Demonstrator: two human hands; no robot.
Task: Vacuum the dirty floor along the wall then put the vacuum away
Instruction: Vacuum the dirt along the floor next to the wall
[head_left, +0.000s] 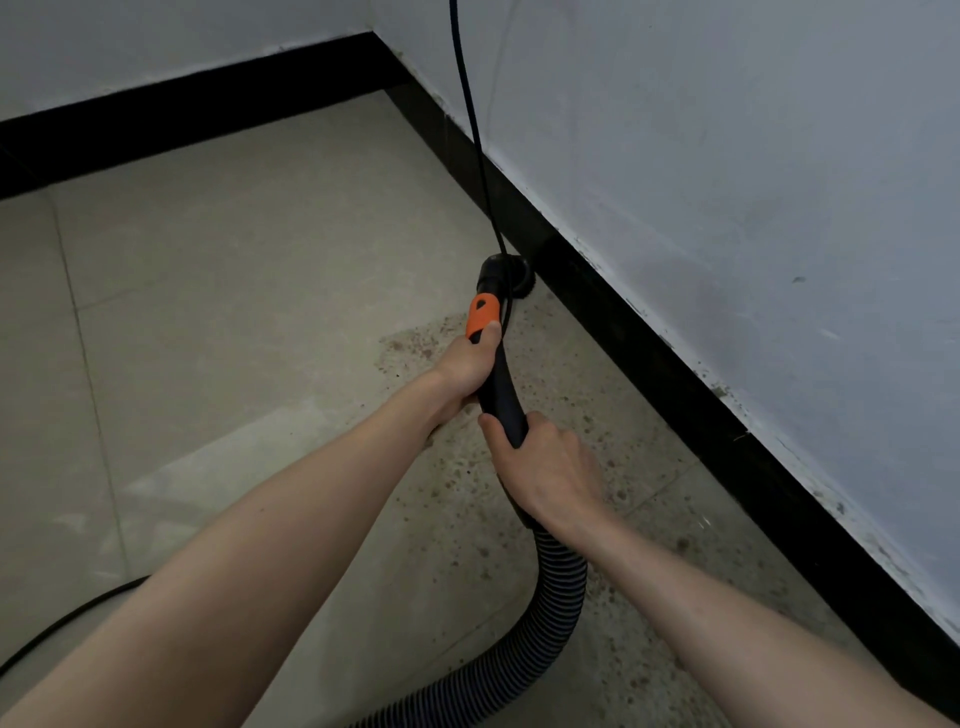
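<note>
Both my hands hold the black vacuum handle (501, 395). My left hand (465, 366) grips it high up, thumb on the orange collar (483, 314). My right hand (545, 470) grips it lower, where the ribbed grey hose (558, 597) begins. The round black brush nozzle (511, 275) rests on the floor against the black baseboard (675, 374) of the right wall. Brown dirt specks (431, 348) cover the beige tiles beside and behind the nozzle, along the wall.
A thin black cord (475, 130) hangs down from above to the nozzle. Another black cable (67, 616) lies on the floor at the lower left. The two white walls meet in a corner (382, 52) ahead. The hose curves off the bottom edge.
</note>
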